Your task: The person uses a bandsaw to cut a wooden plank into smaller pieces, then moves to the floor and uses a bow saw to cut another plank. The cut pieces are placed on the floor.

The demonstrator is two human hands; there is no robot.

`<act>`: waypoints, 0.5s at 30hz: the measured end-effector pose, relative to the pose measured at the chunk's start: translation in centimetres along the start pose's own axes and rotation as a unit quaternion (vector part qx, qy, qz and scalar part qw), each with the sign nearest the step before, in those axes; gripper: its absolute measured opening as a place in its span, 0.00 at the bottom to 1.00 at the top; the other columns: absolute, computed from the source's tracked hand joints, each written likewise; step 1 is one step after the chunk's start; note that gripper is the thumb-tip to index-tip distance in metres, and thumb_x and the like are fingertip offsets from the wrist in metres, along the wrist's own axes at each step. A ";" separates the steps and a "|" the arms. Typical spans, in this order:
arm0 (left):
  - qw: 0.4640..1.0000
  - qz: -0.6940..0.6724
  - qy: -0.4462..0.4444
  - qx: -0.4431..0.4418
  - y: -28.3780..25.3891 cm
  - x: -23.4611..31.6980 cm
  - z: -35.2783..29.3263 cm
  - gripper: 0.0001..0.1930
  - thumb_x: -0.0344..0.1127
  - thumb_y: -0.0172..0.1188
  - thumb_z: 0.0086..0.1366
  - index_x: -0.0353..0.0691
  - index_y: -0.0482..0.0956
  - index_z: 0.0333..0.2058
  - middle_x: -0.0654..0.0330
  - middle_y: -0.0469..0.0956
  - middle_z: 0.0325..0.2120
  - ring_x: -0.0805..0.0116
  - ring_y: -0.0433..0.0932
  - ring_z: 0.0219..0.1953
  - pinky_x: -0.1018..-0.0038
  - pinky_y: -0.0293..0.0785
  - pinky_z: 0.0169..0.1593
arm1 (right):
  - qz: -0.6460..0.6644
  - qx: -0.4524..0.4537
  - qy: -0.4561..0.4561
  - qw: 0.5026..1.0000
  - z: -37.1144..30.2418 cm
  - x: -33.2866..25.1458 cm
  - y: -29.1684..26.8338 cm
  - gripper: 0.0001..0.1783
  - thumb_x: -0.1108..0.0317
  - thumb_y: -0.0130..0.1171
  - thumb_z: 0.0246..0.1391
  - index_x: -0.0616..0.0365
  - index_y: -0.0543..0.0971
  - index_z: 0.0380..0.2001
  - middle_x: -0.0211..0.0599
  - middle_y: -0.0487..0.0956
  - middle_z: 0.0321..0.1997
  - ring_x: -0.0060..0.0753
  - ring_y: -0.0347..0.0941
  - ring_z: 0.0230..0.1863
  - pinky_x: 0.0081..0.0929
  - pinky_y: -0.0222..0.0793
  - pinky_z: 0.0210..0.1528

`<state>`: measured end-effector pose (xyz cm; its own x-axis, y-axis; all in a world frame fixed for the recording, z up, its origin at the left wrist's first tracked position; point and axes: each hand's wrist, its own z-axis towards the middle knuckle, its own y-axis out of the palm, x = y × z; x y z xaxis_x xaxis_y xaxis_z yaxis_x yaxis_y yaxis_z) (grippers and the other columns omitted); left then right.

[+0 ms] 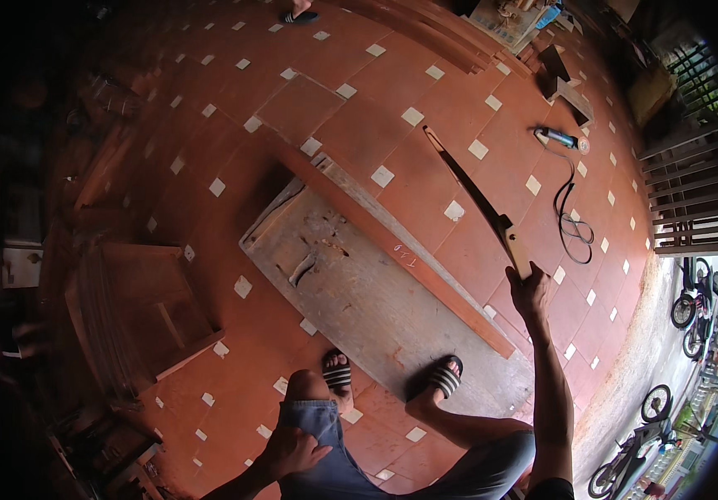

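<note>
My right hand (530, 290) is closed round the pale wooden handle end of a long, narrow tool (480, 200). The tool slants up and away to the left over the floor. It has a dark body, a small dark knob near the handle and what looks like a slot at its far tip; its exact kind I cannot make out. My left hand (294, 452) rests on my left thigh, thumb apart and holding nothing. In front of me is a low, worn grey wooden bench (359, 283), my right foot on it. A reddish-brown plank (409, 250) lies along its far side.
A blue corded power tool (560, 138) lies on the tiled floor (359, 133), its black cable (571, 225) looped beside it. Wooden frames (155, 300) stand at the left. Cut wood pieces (567, 87) lie at the far right. Motorbikes (638, 450) are parked outside at the right.
</note>
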<state>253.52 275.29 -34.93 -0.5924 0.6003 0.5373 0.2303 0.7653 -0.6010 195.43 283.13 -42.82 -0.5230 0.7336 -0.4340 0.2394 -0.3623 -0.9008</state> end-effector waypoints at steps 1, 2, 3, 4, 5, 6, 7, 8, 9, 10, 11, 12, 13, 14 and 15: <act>0.999 -0.029 0.024 0.019 0.1 -1.0 3.4 0.24 0.52 0.69 0.69 0.39 0.80 0.20 0.48 0.79 0.16 0.48 0.81 0.19 0.56 0.76 0.25 | -0.035 0.031 -0.054 0.997 1.0 1.1 1.3 0.13 0.64 0.72 0.53 0.63 0.82 0.29 0.54 0.82 0.26 0.56 0.81 0.29 0.50 0.77 0.34; 0.997 -0.058 0.035 0.045 0.7 -1.6 6.2 0.24 0.51 0.69 0.69 0.39 0.80 0.21 0.49 0.79 0.17 0.48 0.82 0.19 0.56 0.76 0.26 | -0.062 0.056 -0.118 0.990 2.2 1.1 3.4 0.11 0.66 0.70 0.54 0.63 0.81 0.30 0.55 0.82 0.27 0.59 0.82 0.32 0.52 0.78 0.36; 0.992 -0.107 0.014 0.072 1.6 -2.1 8.9 0.21 0.48 0.69 0.71 0.38 0.79 0.25 0.49 0.80 0.18 0.48 0.83 0.22 0.57 0.77 0.28 | -0.077 0.033 -0.111 0.990 2.8 0.8 5.5 0.07 0.71 0.67 0.52 0.62 0.80 0.30 0.57 0.82 0.32 0.65 0.80 0.39 0.57 0.78 0.40; 0.987 -0.122 0.013 0.102 1.3 -2.4 11.7 0.20 0.47 0.69 0.71 0.38 0.79 0.26 0.50 0.80 0.18 0.48 0.83 0.22 0.57 0.77 0.28 | -0.101 0.030 -0.114 0.988 3.1 1.9 7.6 0.03 0.74 0.63 0.54 0.62 0.79 0.31 0.55 0.83 0.32 0.63 0.80 0.41 0.56 0.76 0.43; 0.982 -0.137 0.013 0.132 0.9 -2.5 13.9 0.20 0.47 0.69 0.72 0.38 0.79 0.27 0.50 0.80 0.19 0.48 0.83 0.23 0.58 0.77 0.28 | -0.111 0.036 -0.126 0.985 2.7 3.2 10.4 0.02 0.74 0.62 0.55 0.61 0.79 0.32 0.54 0.83 0.33 0.62 0.79 0.42 0.55 0.74 0.47; 0.975 -0.153 0.016 0.162 0.7 -3.2 16.4 0.19 0.46 0.69 0.72 0.37 0.79 0.29 0.50 0.80 0.19 0.48 0.84 0.23 0.58 0.77 0.28 | -0.122 0.045 -0.136 0.982 2.2 4.9 13.2 0.02 0.74 0.60 0.56 0.61 0.78 0.32 0.52 0.83 0.34 0.61 0.79 0.43 0.54 0.73 0.50; 0.974 -0.156 0.019 0.164 1.1 -4.1 18.4 0.20 0.47 0.68 0.73 0.37 0.78 0.28 0.50 0.81 0.22 0.48 0.83 0.26 0.60 0.76 0.30 | -0.121 0.027 -0.109 0.986 1.1 4.5 14.7 0.03 0.74 0.59 0.57 0.61 0.79 0.34 0.51 0.83 0.36 0.58 0.78 0.46 0.52 0.70 0.53; 0.970 -0.152 0.027 0.187 1.3 -5.1 20.4 0.20 0.47 0.68 0.73 0.37 0.78 0.28 0.51 0.81 0.22 0.49 0.84 0.25 0.61 0.76 0.30 | -0.119 0.008 -0.081 0.990 -0.2 4.0 16.6 0.04 0.74 0.58 0.58 0.61 0.79 0.36 0.50 0.83 0.38 0.56 0.77 0.48 0.51 0.68 0.57; 0.966 -0.149 0.036 0.210 1.2 -5.5 22.1 0.20 0.47 0.68 0.73 0.37 0.78 0.29 0.52 0.82 0.22 0.50 0.84 0.25 0.61 0.76 0.30 | -0.126 0.001 -0.099 0.987 -1.3 4.3 18.6 0.06 0.73 0.58 0.58 0.62 0.79 0.38 0.50 0.82 0.41 0.55 0.76 0.51 0.51 0.68 0.58; 0.962 -0.147 0.045 0.228 1.3 -5.7 23.2 0.20 0.47 0.69 0.73 0.37 0.79 0.29 0.53 0.82 0.22 0.51 0.84 0.25 0.62 0.76 0.30 | -0.136 -0.009 -0.112 0.984 -2.7 4.7 20.5 0.09 0.72 0.59 0.57 0.62 0.79 0.41 0.51 0.82 0.44 0.54 0.75 0.55 0.51 0.67 0.59; 0.963 -0.142 0.046 0.224 2.0 -6.6 25.0 0.19 0.47 0.69 0.72 0.38 0.79 0.29 0.55 0.82 0.23 0.55 0.85 0.25 0.64 0.77 0.30 | -0.157 -0.048 -0.103 0.981 -3.9 5.0 22.5 0.12 0.72 0.60 0.57 0.63 0.79 0.44 0.51 0.81 0.47 0.54 0.74 0.57 0.51 0.66 0.60; 0.961 -0.129 0.069 0.233 2.2 -6.7 26.3 0.18 0.47 0.69 0.72 0.39 0.79 0.30 0.56 0.83 0.24 0.55 0.85 0.26 0.64 0.77 0.30 | -0.176 -0.090 -0.097 0.975 -4.7 4.8 24.4 0.16 0.71 0.61 0.56 0.63 0.79 0.47 0.52 0.80 0.51 0.53 0.72 0.60 0.51 0.66 0.61; 0.958 -0.119 0.094 0.243 2.0 -6.1 27.4 0.17 0.47 0.70 0.72 0.39 0.80 0.31 0.57 0.83 0.25 0.56 0.85 0.26 0.64 0.77 0.31 | -0.187 -0.151 -0.097 0.966 -5.1 4.5 25.8 0.19 0.70 0.61 0.56 0.66 0.79 0.50 0.52 0.80 0.53 0.54 0.71 0.62 0.50 0.65 0.63; 0.954 -0.108 0.119 0.252 1.9 -5.5 28.5 0.17 0.47 0.70 0.72 0.40 0.80 0.32 0.58 0.83 0.26 0.57 0.85 0.27 0.64 0.78 0.31 | -0.197 -0.212 -0.096 0.952 -5.5 4.3 27.0 0.22 0.69 0.61 0.56 0.68 0.78 0.53 0.53 0.80 0.55 0.55 0.70 0.63 0.50 0.64 0.65; 0.961 -0.073 0.146 0.221 0.4 -3.7 28.8 0.16 0.47 0.70 0.72 0.40 0.80 0.35 0.58 0.84 0.28 0.57 0.86 0.29 0.64 0.79 0.32 | -0.190 -0.236 -0.098 0.948 -5.5 4.2 28.6 0.26 0.70 0.62 0.56 0.66 0.78 0.58 0.55 0.80 0.58 0.56 0.72 0.64 0.51 0.68 0.65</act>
<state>233.56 266.64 -54.22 -0.3358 0.5827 0.7400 -0.2281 0.7120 -0.6641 204.60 279.02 -70.46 -0.7752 0.6224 -0.1079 0.3188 0.2381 -0.9174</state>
